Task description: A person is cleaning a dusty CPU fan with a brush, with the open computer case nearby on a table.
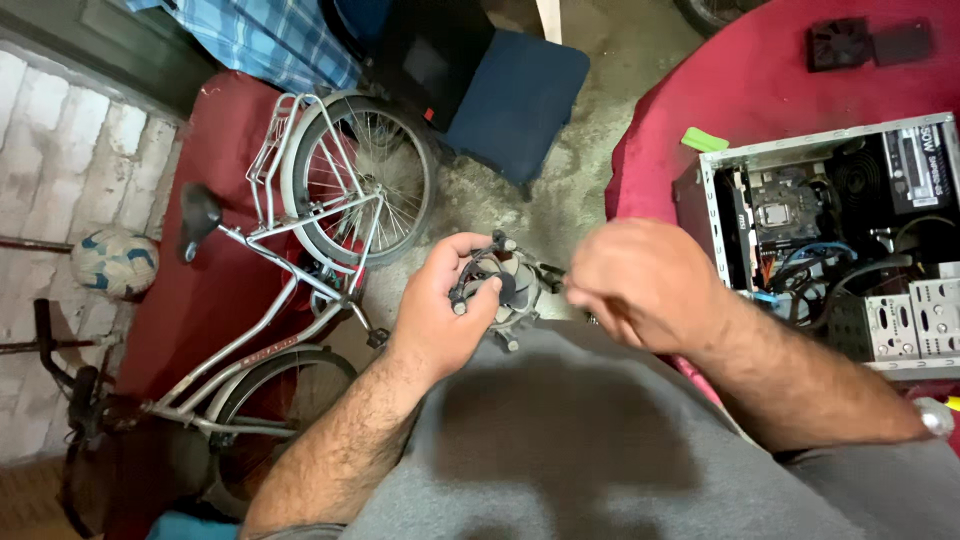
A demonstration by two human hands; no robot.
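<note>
Plastic and thin metal make up the small round cooler fan with grey blades and dark frame (497,283), held in mid-air above the person's grey-clad lap, off the near left edge of the red-covered tabletop (760,80). It looks light and stiff, yet fragile in places: the blades are thin and would likely bend or snap under pressure, and the corner posts with their pale tips stick out like little legs. The frame's rim and those posts seem the safest places to grip, well away from the blades.

The left hand (445,300) is curled around the fan's left side, fingers hooked over the frame and thumb pressed against it, so it has firm hold. The right hand (640,285) is closed into a loose fist at the fan's right side; it appears to pinch something slim and dark there, perhaps a tool or a cable, though motion blur hides it.

On the tabletop's right side lies an open grey metal computer case (830,240), sharp-edged, full of tangled wires. A silver bicycle with spoked wheels (300,260) lies on the rough concrete floor, beside a scuffed blue-and-white football (113,262).
</note>
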